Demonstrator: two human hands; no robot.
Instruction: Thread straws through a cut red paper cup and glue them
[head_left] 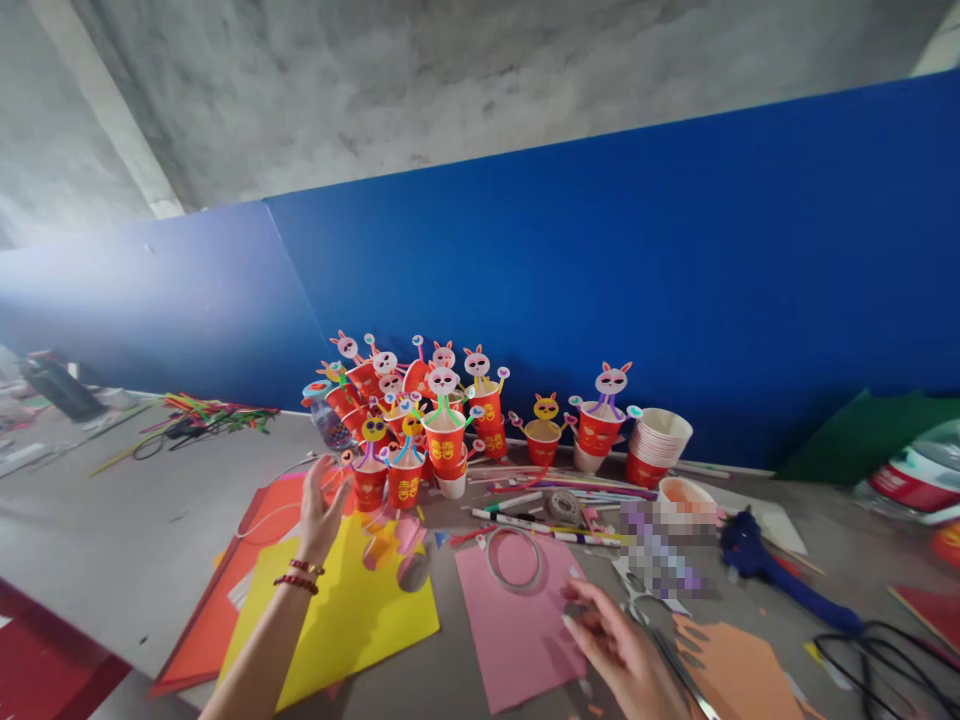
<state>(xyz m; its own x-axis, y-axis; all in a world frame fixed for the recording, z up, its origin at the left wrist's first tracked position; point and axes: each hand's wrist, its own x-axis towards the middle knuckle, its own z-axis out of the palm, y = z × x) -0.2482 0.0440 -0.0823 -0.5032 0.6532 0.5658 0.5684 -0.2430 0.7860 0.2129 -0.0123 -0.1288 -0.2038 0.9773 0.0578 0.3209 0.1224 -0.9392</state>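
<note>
Over the left edge of the yellow paper [352,610], my left hand [322,505] is raised with its fingers apart and nothing in it, close to the red paper cups. My right hand [607,635] is above the right side of the pink paper [514,640], fingers curled loosely and apart, holding nothing visible. A ring of tape [514,558] lies on the pink paper's upper part. Scissors [649,600] rest just right of my right hand. Several red cups [444,448] with paper animal faces and pipe-cleaner arms stand grouped behind the papers.
A cup stack [660,445], a white bowl [686,503] and a blue glue gun [787,590] with a black cable are at the right. Markers [540,525] lie mid-table. Pipe cleaners [210,415] and a dark bottle [61,388] are at the left. A blue partition [562,280] rises behind.
</note>
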